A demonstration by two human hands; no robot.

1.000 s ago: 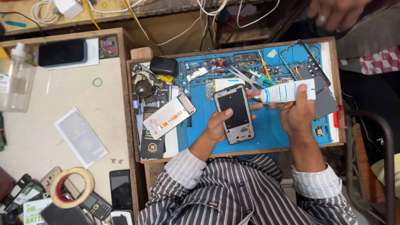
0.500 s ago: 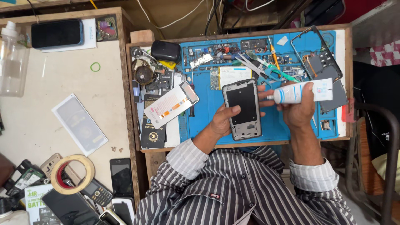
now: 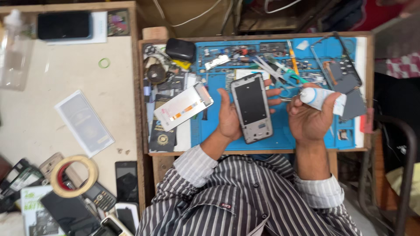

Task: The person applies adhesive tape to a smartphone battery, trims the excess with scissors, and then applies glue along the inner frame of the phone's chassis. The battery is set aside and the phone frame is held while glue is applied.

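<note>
Over the blue mat's [image 3: 210, 131] front edge, the left hand [image 3: 229, 116] cradles a grey phone frame [image 3: 251, 107], dark-faced, apparently screenless; the right hand [image 3: 308, 120] curls around a white tube [image 3: 321, 98].
</note>
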